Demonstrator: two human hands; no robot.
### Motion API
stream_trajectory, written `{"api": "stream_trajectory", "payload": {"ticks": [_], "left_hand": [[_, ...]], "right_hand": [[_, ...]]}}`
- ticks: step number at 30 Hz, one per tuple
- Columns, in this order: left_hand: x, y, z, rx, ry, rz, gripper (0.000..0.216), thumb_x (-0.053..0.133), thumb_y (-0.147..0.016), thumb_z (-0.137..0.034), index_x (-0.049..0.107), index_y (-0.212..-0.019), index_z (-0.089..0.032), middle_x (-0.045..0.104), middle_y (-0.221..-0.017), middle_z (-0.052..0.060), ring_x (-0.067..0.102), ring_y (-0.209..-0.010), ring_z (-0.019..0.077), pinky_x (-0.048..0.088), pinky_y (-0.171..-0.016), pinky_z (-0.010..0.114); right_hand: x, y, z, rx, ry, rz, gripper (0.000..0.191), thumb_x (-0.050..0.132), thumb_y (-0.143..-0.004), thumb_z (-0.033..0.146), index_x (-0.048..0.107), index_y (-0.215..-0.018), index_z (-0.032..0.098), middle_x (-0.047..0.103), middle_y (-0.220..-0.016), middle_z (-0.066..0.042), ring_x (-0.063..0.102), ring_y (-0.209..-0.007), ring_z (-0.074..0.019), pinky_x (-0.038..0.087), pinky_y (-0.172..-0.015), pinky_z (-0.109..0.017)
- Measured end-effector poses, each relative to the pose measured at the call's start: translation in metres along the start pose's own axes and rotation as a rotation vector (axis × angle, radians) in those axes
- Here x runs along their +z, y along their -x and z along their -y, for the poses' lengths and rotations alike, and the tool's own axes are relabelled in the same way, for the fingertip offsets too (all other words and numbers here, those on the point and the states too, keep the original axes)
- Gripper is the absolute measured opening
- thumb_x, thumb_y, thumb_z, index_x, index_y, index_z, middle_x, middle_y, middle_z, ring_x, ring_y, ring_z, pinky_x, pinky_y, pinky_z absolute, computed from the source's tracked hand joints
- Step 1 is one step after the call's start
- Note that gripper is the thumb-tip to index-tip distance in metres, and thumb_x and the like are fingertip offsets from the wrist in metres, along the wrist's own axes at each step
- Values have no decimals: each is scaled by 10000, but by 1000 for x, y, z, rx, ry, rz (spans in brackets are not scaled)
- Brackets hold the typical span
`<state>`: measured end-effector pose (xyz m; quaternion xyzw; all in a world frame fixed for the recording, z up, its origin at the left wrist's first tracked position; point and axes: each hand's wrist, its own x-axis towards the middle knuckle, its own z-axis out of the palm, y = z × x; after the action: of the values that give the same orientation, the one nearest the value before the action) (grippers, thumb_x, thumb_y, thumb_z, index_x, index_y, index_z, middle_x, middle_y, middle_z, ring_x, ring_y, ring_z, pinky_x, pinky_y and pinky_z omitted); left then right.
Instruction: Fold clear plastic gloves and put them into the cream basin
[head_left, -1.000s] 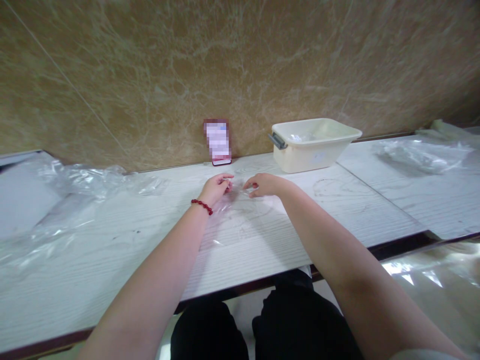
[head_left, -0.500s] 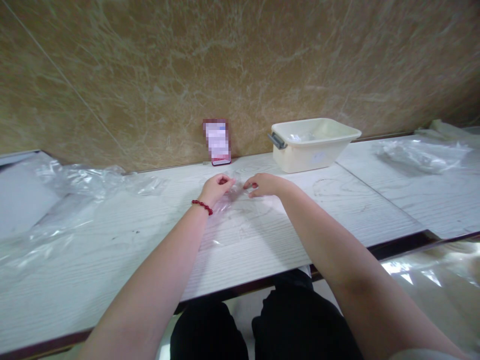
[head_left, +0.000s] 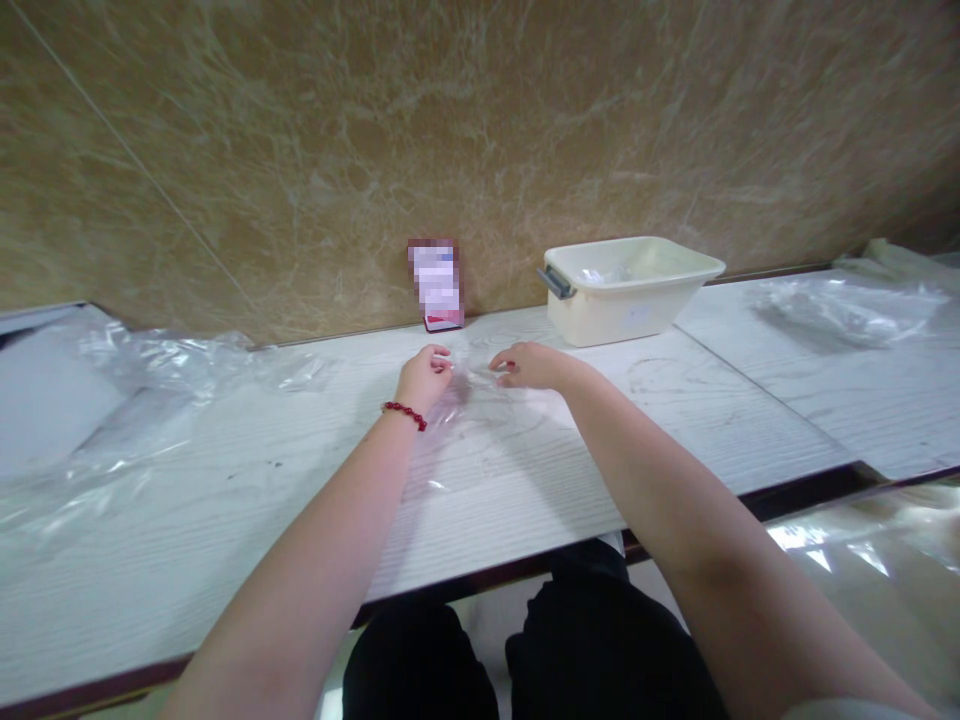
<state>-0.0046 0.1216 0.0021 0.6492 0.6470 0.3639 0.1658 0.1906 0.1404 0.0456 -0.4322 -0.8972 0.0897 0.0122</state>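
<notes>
A clear plastic bag (head_left: 471, 388) lies on the white wood-grain table between my hands, its outline hard to make out. My left hand (head_left: 425, 376), with a red bead bracelet at its wrist, has its fingers curled in a pinch on the left side of the film. From the right, my right hand (head_left: 527, 366) pinches the film's other side with thumb and bent fingers. Just beyond the hands a phone (head_left: 438, 285) leans against the wall, its screen blurred out.
A cream plastic bin (head_left: 622, 315) with a grey latch stands at the back right, some clear film inside. Crumpled clear plastic (head_left: 202, 365) covers the table's left end beside a white sheet-like surface (head_left: 52, 400). More clear plastic (head_left: 847, 308) lies far right. A brown marbled wall (head_left: 480, 150) rises behind.
My left hand has shifted slightly left, its thumb and fingertips drawing back from the middle, so the gap between my hands is wider. The right hand has barely moved.
</notes>
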Motion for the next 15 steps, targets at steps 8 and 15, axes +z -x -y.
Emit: {"api": "stream_trajectory", "payload": {"ticks": [8, 15], "left_hand": [[-7, 3, -7, 24, -23, -7, 242, 534, -632, -188, 535, -874, -176, 614, -754, 4, 585, -643, 105, 443, -606, 204], [-13, 4, -5, -15, -89, -2, 274, 542, -638, -207, 526, -911, -181, 620, -770, 2, 590, -670, 110, 444, -607, 203]], "right_hand": [[-1, 2, 7, -24, 33, 5, 395, 548, -685, 361, 547, -1066, 254, 595, -955, -47, 539, -849, -166, 372, -744, -239], [-3, 4, 7, -3, 11, 55, 411, 565, -668, 363, 552, -1065, 256, 591, -997, -34, 536, -879, -167, 370, -768, -241]]}}
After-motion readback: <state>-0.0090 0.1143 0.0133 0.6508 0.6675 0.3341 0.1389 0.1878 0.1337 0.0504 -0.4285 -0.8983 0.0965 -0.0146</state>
